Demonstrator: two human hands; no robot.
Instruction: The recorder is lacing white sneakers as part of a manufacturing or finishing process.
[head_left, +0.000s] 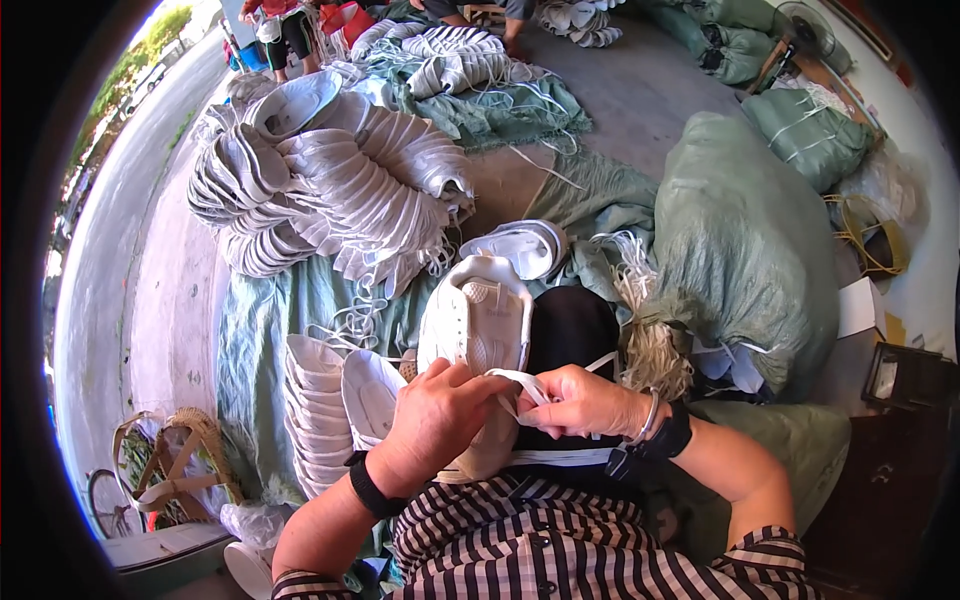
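A white shoe [493,325] rests on my lap, its toe end partly hidden under my hands. My left hand [437,408] is closed over the shoe, with its fingertips pinching a white shoelace [520,380]. Beside it my right hand [590,400] is closed on the same lace, which loops between the two hands. More strands of white lace [570,457] stretch across my lap below the right hand. Another whitish shoe piece [522,248] lies just beyond the shoe. Left of my left hand stands a white shoe upper [370,392] next to a nested stack of uppers [315,410].
A large heap of nested uppers [370,170] lies ahead on green sheeting [262,350]. A bundle of laces [645,325] hangs at right beside a bulging green sack [745,250]. A woven basket [195,460] stands at left. Other people [285,35] are at the far end.
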